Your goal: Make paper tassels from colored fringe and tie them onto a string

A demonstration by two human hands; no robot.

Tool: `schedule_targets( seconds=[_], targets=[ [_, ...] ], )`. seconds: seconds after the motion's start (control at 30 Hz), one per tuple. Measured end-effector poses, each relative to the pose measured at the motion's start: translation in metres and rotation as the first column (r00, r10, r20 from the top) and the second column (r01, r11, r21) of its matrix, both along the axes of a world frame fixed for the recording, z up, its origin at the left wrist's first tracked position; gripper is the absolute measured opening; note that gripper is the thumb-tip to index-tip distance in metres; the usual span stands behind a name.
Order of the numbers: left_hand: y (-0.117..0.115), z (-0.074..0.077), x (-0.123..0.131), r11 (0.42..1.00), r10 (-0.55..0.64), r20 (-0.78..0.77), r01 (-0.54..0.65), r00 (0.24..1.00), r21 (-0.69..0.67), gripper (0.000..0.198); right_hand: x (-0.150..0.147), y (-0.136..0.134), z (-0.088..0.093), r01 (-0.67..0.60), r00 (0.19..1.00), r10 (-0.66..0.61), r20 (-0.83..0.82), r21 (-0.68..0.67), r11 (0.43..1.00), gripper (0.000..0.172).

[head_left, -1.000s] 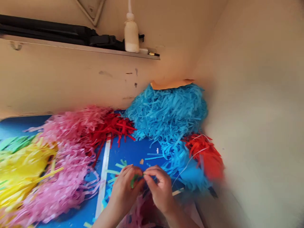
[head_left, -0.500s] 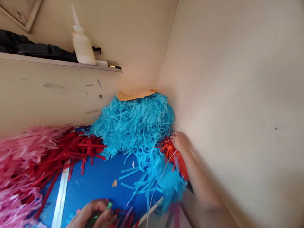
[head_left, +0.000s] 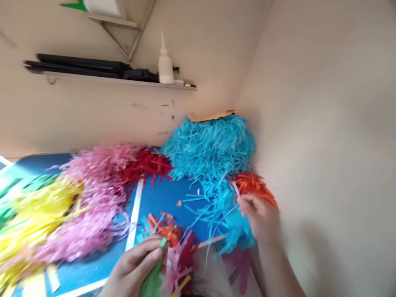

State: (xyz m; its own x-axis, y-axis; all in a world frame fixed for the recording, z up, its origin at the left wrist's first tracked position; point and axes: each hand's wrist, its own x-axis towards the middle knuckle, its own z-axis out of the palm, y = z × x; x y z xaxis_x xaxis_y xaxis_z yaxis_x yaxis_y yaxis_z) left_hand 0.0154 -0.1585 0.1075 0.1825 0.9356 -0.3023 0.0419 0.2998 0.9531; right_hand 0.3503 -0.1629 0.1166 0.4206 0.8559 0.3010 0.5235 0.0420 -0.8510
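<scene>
My left hand [head_left: 136, 264] is closed, with thumb and fingers pinching a folded green paper strip [head_left: 151, 280]. Beside it are multicoloured paper tassels [head_left: 171, 264] in orange, pink, red and a little yellow; what holds them together is hidden. My right hand [head_left: 260, 214] is closed in a pinch in front of the orange-red fringe [head_left: 252, 183]. A thin white string [head_left: 215, 231] runs from its fingertips down toward the tassels. A pale strip [head_left: 236, 189] pokes up from the same fingertips. Blue fringe [head_left: 213, 144] is heaped behind, in the corner.
Pink [head_left: 83, 218], yellow [head_left: 40, 206] and dark red fringe [head_left: 145, 165] lie across the blue table [head_left: 157, 194] to the left. A wall shelf [head_left: 123, 80] carries a squeeze bottle [head_left: 166, 68] and black objects. The right wall [head_left: 334, 144] stands close beside my right arm.
The view has swung left, showing more of the table and shelf. My right hand has drawn back from the orange-red fringe toward me. My left hand and the tassels have risen into view.
</scene>
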Motion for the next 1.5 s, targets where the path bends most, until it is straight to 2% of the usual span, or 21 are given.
schedule_targets(
  seconds=[0.07, 0.13, 0.2, 0.27, 0.43, 0.7, 0.83, 0.9, 1.0, 1.03, 1.07, 1.1, 1.17, 1.23, 1.3, 1.37, 1.43, 1.5],
  targets=[
    [-0.017, 0.006, 0.014, 0.985, 0.076, 0.195, -0.042, 0.978, -0.169, 0.042, -0.053, -0.03, 0.003, -0.193, 0.975, 0.197, -0.101, 0.045, 0.98, 0.025],
    [-0.032, 0.008, 0.022, 0.968, 0.15, 0.315, -0.074, 0.937, -0.241, 0.041, -0.096, -0.053, 0.002, -0.313, 0.94, 0.32, -0.12, 0.072, 0.947, 0.021],
    [-0.045, 0.006, 0.024, 0.961, 0.185, 0.369, -0.089, 0.911, -0.264, 0.041, -0.125, -0.068, -0.003, -0.381, 0.913, 0.389, -0.123, 0.082, 0.921, 0.019],
    [-0.055, 0.003, 0.022, 0.959, 0.188, 0.395, -0.08, 0.9, -0.273, 0.042, -0.14, -0.077, -0.01, -0.433, 0.889, 0.44, -0.126, 0.077, 0.898, 0.017],
    [-0.074, -0.007, 0.013, 0.985, 0.157, 0.382, -0.113, 0.911, -0.134, 0.039, -0.15, -0.094, -0.022, -0.49, 0.866, 0.489, -0.104, 0.019, 0.872, 0.018],
    [-0.09, -0.014, 0.008, 0.98, 0.099, 0.238, -0.135, 0.966, 0.143, 0.032, -0.16, -0.114, -0.023, -0.505, 0.856, 0.491, -0.162, -0.056, 0.861, 0.017],
    [-0.092, -0.012, 0.007, 0.941, -0.021, 0.053, 0.002, 0.998, 0.339, 0.026, -0.159, -0.114, -0.027, -0.501, 0.852, 0.486, -0.195, -0.03, 0.865, 0.016],
    [-0.092, -0.011, 0.007, 0.887, -0.056, -0.054, 0.075, 0.997, 0.456, 0.021, -0.156, -0.113, -0.031, -0.525, 0.807, 0.49, -0.33, -0.02, 0.851, 0.011],
    [-0.092, -0.011, 0.008, 0.797, -0.03, -0.189, 0.137, 0.982, 0.588, 0.01, -0.151, -0.111, -0.035, -0.64, 0.605, 0.546, -0.579, 0.054, 0.767, 0.034],
    [-0.092, -0.012, 0.009, 0.782, -0.019, -0.224, 0.154, 0.974, 0.604, 0.007, -0.15, -0.111, -0.036, -0.671, 0.558, 0.565, -0.608, 0.07, 0.738, 0.039],
    [-0.092, -0.014, 0.011, 0.775, -0.01, -0.25, 0.165, 0.968, 0.609, 0.006, -0.15, -0.111, -0.037, -0.684, 0.56, 0.577, -0.595, 0.06, 0.727, 0.038],
    [-0.092, -0.016, 0.013, 0.775, -0.01, -0.274, 0.181, 0.962, 0.606, 0.006, -0.151, -0.112, -0.038, -0.679, 0.606, 0.58, -0.544, 0.025, 0.733, 0.034],
    [-0.092, -0.022, 0.017, 0.77, -0.04, -0.331, 0.24, 0.943, 0.591, 0.013, -0.155, -0.112, -0.04, -0.611, 0.749, 0.551, -0.369, -0.061, 0.79, 0.021],
    [-0.092, -0.028, 0.02, 0.743, -0.064, -0.401, 0.312, 0.914, 0.592, 0.026, -0.157, -0.111, -0.039, -0.542, 0.829, 0.516, -0.218, -0.083, 0.836, 0.016],
    [-0.089, -0.03, 0.017, 0.703, -0.054, -0.476, 0.372, 0.878, 0.606, 0.037, -0.146, -0.111, -0.031, -0.514, 0.835, 0.498, -0.234, -0.009, 0.858, 0.021],
    [-0.083, -0.025, 0.006, 0.649, -0.047, -0.553, 0.447, 0.832, 0.616, 0.038, -0.119, -0.113, -0.014, -0.433, 0.796, 0.45, -0.405, 0.14, 0.891, 0.029],
    [-0.075, -0.013, -0.011, 0.593, -0.091, -0.622, 0.544, 0.778, 0.594, 0.034, -0.076, -0.12, 0.013, -0.253, 0.7, 0.375, -0.608, 0.28, 0.926, 0.031],
    [-0.067, 0.003, -0.027, 0.569, -0.183, -0.647, 0.617, 0.74, 0.544, 0.036, -0.029, -0.131, 0.041, -0.044, 0.682, 0.307, -0.663, 0.383, 0.923, 0.024]
  ],
)
